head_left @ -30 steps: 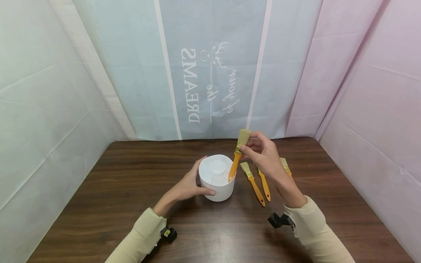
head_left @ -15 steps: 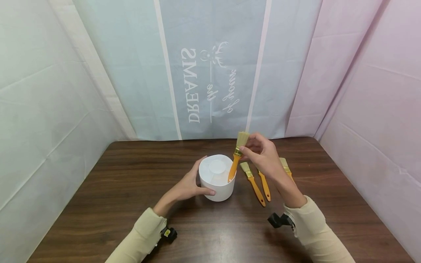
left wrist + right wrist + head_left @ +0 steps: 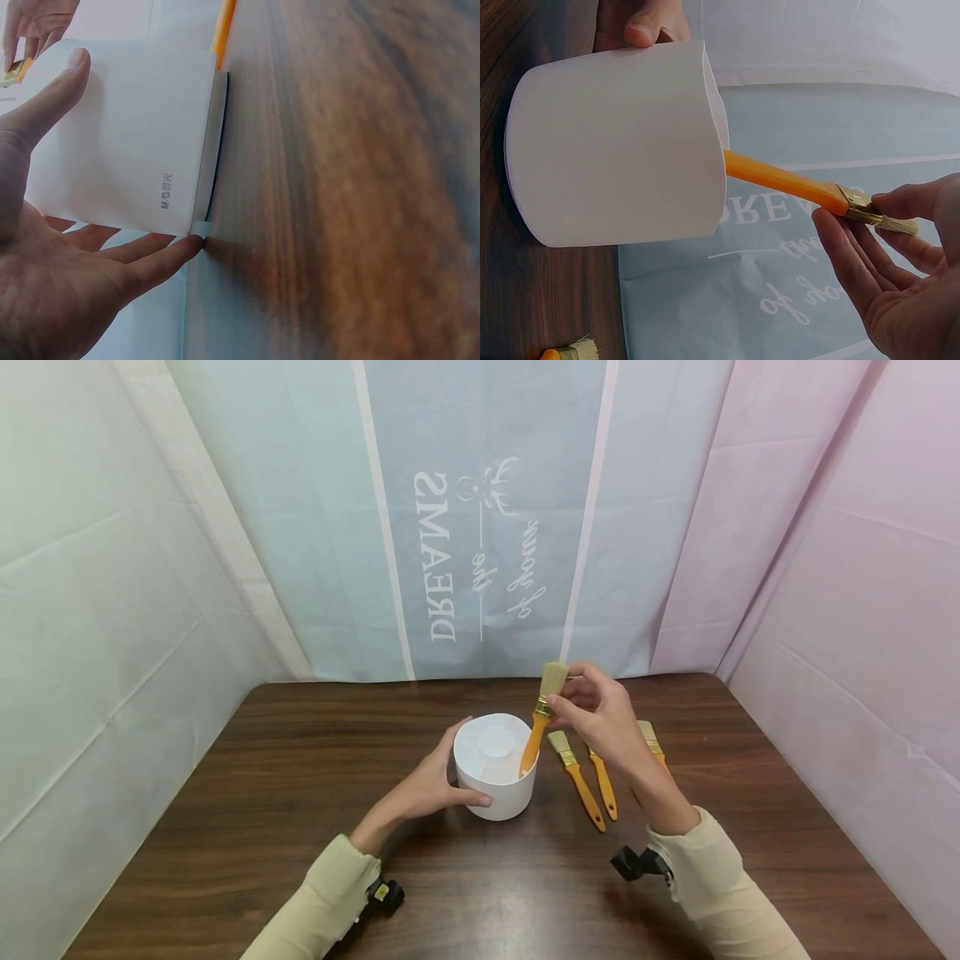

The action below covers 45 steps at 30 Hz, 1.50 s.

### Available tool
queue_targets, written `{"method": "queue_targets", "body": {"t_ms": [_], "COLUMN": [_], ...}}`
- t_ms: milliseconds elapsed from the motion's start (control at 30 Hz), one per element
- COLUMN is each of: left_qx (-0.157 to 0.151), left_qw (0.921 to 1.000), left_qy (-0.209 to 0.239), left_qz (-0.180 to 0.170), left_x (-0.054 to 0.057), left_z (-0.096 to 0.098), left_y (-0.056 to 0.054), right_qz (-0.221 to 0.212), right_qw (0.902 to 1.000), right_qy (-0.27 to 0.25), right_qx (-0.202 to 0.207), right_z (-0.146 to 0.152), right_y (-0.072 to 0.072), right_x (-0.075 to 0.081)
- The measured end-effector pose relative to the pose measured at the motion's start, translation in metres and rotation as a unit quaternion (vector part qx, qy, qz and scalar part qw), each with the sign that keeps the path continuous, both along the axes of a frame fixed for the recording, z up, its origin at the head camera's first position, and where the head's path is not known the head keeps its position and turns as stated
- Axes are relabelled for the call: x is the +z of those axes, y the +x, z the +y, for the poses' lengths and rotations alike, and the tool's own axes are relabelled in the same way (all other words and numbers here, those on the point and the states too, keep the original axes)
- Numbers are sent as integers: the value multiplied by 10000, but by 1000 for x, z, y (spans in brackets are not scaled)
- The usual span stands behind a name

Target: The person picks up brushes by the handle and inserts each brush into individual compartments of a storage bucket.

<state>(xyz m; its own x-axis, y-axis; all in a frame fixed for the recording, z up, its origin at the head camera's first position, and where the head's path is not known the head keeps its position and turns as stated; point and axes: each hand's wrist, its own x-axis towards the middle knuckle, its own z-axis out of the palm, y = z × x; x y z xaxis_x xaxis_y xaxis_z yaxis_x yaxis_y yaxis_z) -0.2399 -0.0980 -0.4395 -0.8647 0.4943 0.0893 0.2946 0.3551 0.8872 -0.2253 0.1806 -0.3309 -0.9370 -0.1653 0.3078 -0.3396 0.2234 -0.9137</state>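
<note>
A white round pen holder [image 3: 501, 800] with inner compartments stands on the table. My left hand [image 3: 426, 787] grips it from the left, its thumb on the near wall and its fingers round the far side. My right hand [image 3: 606, 718] pinches a paintbrush [image 3: 535, 733] by its gold metal band, bristles up. The orange handle [image 3: 780, 180] slants down past the holder's rim, its lower end inside the right part. Whether that end touches the bottom is hidden.
Right of the holder lie a narrow paintbrush [image 3: 577, 781], another paintbrush [image 3: 603, 787] partly under my right hand, and a wider one [image 3: 651, 739] behind my right wrist. A printed cloth [image 3: 480, 568] hangs at the table's [image 3: 337, 718] back edge.
The paintbrush in my right hand has sunk slightly deeper into the holder. My left hand and the holder have stayed put.
</note>
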Motion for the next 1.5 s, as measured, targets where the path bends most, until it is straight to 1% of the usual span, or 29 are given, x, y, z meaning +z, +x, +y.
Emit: {"method": "queue_targets", "body": {"t_ms": [433,733,1000,1500], "left_qx": [-3,9,-8,-10], "left_qw": [10000,10000,10000,10000], "left_qy": [-2,-33,-26,16], "left_qz": [-47,-72,-93,-53], "left_x": [1,1,3,1], "left_z": [0,0,0,0], "left_y": [-1,-1,0,-1], "right_qz": [-19,-75,14,79], "right_qw": [9997,9997,9996,9993], "right_qy": [212,199,283,360], "right_qx": [-102,-75,-88,-100], "right_z": [1,2,2,3], "right_y": [-1,-1,-2,-1], "right_x": [-1,-1,0,-1]}}
